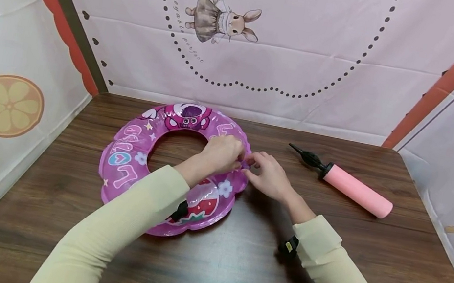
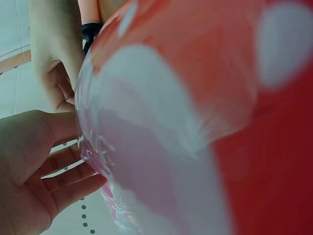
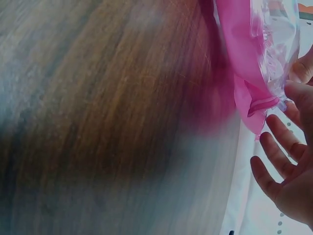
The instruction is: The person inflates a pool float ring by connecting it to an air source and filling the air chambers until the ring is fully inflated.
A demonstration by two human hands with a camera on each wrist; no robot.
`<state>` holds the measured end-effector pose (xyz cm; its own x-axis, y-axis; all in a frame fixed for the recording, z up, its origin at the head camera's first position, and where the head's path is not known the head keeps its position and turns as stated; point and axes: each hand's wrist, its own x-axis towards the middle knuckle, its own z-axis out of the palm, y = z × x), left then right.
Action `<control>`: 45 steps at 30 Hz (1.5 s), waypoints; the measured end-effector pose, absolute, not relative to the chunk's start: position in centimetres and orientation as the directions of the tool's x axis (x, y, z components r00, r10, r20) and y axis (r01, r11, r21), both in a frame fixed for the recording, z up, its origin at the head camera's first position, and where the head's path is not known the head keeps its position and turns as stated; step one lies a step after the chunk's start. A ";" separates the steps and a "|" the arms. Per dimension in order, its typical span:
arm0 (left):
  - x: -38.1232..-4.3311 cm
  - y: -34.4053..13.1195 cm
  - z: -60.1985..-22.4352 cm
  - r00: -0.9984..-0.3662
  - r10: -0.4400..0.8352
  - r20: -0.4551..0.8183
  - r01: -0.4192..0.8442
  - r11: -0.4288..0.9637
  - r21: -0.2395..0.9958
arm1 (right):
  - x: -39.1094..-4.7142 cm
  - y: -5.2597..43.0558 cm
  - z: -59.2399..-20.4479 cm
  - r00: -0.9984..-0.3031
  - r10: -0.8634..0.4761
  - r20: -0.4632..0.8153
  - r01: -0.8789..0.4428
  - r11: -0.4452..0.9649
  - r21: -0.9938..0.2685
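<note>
A purple inflatable swim ring [image 1: 127,133], printed with a bear, flowers and a strawberry, lies puffed up on the table. At its right edge both hands meet. My left hand [image 1: 223,153] pinches the ring's edge; the left wrist view shows its thumb and fingers [image 2: 80,188] bent against the shiny plastic. From the right comes my right hand [image 1: 269,175], its thumb and index finger pinching a small clear valve [image 3: 282,104] on the ring. The other fingers [image 3: 276,152] of that hand are spread apart. Fingertips partly hide the valve.
A pink hand pump [image 1: 357,191] with a black nozzle [image 1: 311,159] lies on the wooden table [image 1: 233,271], right of the hands. Printed cloth walls [image 1: 312,51] stand behind the table and on both sides.
</note>
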<state>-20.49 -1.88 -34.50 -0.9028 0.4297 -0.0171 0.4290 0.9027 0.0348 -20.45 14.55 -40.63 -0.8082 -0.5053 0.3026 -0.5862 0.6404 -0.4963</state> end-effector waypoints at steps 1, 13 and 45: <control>-20.5 -1.9 -34.5 -0.903 0.429 -0.017 0.428 0.903 0.036 | -20.5 14.5 -40.7 -0.808 -0.507 0.302 -0.587 0.638 -0.499; -20.5 -2.2 -34.6 -0.893 0.449 0.007 0.449 0.892 0.061 | -20.6 14.6 -40.9 -0.846 -0.459 0.273 -0.516 0.569 -0.640; -20.6 -2.3 -34.2 -0.890 0.455 -0.031 0.450 0.888 0.098 | -21.5 14.9 -41.4 -0.862 -0.474 0.180 -0.385 0.381 -0.841</control>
